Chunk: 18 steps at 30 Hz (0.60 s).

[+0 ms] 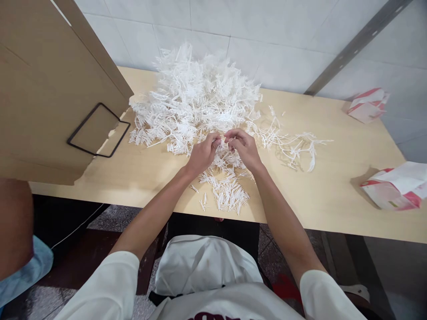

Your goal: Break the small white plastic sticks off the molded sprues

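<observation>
Both hands meet over the near edge of a big heap of white, thin-pronged plastic pieces (200, 93). My left hand (203, 154) is closed in a pinch on a small white pronged piece (222, 145). Just beside it, my right hand (244, 149) has its fingers curled and thumb and forefinger brought together; what they grip, if anything, is too small to make out. Below the hands lies a small pile of loose white sticks (230, 193). To the right are stripped white stems (296, 149), long and branched.
A large cardboard sheet (50, 98) stands at the left, with a black wire frame (98, 130) against it. Two red-and-white paper packets (368, 105) sit at the table's right side. A tiled wall (267, 40) backs the wooden table (333, 186). Another person's limb (15, 226) shows at far left.
</observation>
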### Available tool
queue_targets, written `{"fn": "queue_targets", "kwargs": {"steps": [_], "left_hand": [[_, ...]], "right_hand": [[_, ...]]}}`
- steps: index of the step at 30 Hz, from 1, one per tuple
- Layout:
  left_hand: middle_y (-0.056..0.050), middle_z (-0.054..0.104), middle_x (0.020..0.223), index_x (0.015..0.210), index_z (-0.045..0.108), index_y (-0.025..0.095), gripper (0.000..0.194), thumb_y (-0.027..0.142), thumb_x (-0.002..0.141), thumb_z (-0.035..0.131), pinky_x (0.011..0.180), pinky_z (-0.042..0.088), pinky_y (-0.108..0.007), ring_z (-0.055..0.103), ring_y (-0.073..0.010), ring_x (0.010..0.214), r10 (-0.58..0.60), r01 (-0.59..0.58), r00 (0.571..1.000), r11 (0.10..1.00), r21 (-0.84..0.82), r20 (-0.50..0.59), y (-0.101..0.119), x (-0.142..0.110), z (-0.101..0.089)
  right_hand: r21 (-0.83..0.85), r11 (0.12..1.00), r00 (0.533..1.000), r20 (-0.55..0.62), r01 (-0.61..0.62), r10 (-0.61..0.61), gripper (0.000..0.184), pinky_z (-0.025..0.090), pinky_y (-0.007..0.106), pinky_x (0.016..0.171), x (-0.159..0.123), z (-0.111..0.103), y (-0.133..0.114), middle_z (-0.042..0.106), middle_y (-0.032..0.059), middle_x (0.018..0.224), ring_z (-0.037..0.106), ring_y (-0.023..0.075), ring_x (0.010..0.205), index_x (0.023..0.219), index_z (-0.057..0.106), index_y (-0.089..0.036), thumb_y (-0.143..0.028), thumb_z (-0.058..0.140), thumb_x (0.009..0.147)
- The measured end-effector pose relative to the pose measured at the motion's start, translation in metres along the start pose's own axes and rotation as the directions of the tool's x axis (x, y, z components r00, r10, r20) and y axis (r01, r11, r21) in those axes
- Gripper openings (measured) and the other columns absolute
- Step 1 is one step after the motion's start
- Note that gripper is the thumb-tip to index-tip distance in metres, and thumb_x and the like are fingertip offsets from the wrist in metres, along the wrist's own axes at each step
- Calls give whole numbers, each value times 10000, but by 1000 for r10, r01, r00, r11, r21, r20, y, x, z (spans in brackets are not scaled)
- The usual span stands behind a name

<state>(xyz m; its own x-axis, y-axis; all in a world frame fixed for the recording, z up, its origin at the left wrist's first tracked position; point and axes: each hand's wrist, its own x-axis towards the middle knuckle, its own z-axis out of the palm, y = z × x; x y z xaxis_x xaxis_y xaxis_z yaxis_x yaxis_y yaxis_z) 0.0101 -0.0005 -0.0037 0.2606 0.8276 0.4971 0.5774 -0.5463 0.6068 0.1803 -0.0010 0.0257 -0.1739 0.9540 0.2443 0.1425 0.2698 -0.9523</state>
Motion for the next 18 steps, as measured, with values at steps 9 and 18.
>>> {"fn": "queue_targets", "kwargs": {"steps": [9, 18], "left_hand": [[-11, 693, 858, 1025, 477, 232, 161, 230, 969, 325, 583, 396, -247, 644, -139, 711, 28, -31, 998, 998, 53, 57, -5, -2, 2], [-4, 726, 884, 1000, 504, 219, 274, 57, 818, 377, 597, 408, -229, 667, -140, 749, 59, -68, 990, 995, 71, 125, -2, -4, 3]], "right_hand": [[-196, 978, 994, 94, 73, -55, 260, 416, 237, 568, -1, 2, 7, 681, -4, 777, 526, 92, 608, 880, 662, -207, -443, 698, 778], [-491, 851, 981, 39, 185, -190, 45, 351, 238, 560, -6, 5, 5, 534, -59, 558, 413, 77, 520, 672, 631, -199, -202, 599, 703]]}}
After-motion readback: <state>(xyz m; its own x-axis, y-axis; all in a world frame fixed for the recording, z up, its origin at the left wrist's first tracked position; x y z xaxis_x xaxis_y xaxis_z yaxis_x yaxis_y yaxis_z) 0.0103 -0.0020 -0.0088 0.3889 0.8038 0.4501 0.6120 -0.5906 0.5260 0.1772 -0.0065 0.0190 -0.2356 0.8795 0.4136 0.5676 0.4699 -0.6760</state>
